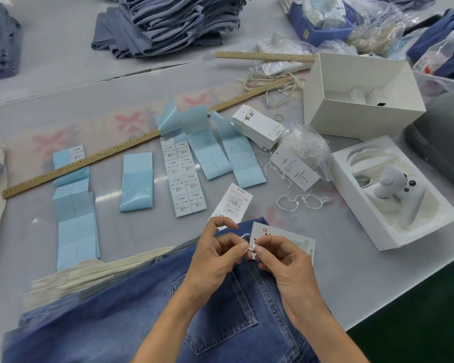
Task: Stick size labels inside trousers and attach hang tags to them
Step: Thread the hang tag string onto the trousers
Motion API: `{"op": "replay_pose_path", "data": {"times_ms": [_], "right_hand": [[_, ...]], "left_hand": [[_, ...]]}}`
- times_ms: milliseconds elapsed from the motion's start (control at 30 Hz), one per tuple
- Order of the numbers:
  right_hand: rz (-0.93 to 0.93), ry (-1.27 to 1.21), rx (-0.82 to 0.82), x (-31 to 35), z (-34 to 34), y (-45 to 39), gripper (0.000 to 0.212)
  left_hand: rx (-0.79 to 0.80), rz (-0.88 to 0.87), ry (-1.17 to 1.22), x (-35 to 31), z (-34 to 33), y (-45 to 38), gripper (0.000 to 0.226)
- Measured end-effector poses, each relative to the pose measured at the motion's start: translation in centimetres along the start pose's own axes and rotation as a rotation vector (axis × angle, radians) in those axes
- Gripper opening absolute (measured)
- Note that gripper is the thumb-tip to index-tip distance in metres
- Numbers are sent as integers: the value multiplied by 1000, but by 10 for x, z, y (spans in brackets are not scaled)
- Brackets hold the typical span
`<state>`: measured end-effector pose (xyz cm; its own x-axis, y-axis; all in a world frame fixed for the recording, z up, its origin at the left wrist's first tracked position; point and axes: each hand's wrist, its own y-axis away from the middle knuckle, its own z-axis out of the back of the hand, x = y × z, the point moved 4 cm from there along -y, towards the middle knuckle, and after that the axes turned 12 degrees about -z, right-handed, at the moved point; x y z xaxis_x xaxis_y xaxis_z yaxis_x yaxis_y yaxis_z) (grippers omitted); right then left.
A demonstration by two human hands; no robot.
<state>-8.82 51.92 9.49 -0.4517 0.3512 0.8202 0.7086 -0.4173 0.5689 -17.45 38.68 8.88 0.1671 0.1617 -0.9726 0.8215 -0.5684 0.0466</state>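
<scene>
Both hands work at the waistband of the jeans (147, 305), which lie back side up at the near edge of the desk (50, 100). Left hand (215, 255) and right hand (281, 260) meet fingertip to fingertip, each pinching an end of a thin white string (251, 248); the other fingers (222, 224) are loosely curled. The string seems to run through a white hang tag (294, 241) lying just under the right hand, on the waistband edge. Handling, as judged: the denim is soft, heavy and limp, and stays put under its own weight; the tag is stiff card, light, easily creased; the string is thin, slack and slippery, best pinched right at its ends, as now. Counts: one pair of jeans in hand; one more tag (232, 203) lies just beyond it. Six blue label strips (136, 182) lie across the desk's middle; only one strip (185, 178) shows a run of printed labels, some nine visible. One bundle of tags (260, 125) is toward the far right, with one loose tag (295, 169) beside it. Two wooden rulers (95, 158). Two white boxes (362, 93) sit at the right edge. One tall stack of folded trousers (178, 19) stands at the far edge, number untold.
</scene>
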Motion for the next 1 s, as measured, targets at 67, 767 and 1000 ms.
{"op": "replay_pose_path", "data": {"times_ms": [67, 767, 1000], "right_hand": [[3, -4, -9, 0, 0, 0, 17], [5, -15, -30, -2, 0, -1, 16], [12, 15, -22, -3, 1, -2, 15]], "left_hand": [[-14, 1, 6, 1, -1, 0, 30], [-12, -46, -48, 6, 0, 0, 25], [16, -23, -21, 7, 1, 0, 28]]}}
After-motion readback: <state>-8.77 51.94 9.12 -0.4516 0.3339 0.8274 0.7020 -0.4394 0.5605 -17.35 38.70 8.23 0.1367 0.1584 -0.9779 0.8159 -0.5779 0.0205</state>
